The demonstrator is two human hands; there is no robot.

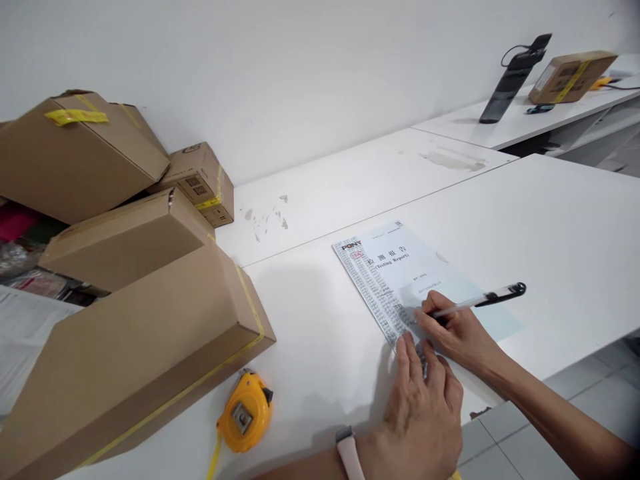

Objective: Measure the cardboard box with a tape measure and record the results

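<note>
A printed report (425,263) headed "Testing Report" lies at a slant on the white table. My right hand (453,328) grips a pen (480,301) with a clear barrel and black end, its tip down near the lower left of the sheet. Flat over the report's lower edge rests my left hand (425,407), fingers stretched out and holding nothing, with a pale band on the wrist. Both hands are close together. Part of the page under them is hidden.
To the left stand several cardboard boxes (150,333) with yellow tape. A yellow tape measure (246,412) lies beside the nearest one. On the far right are a dark bottle (510,83) and another carton (570,77). The table's edge drops to a tiled floor.
</note>
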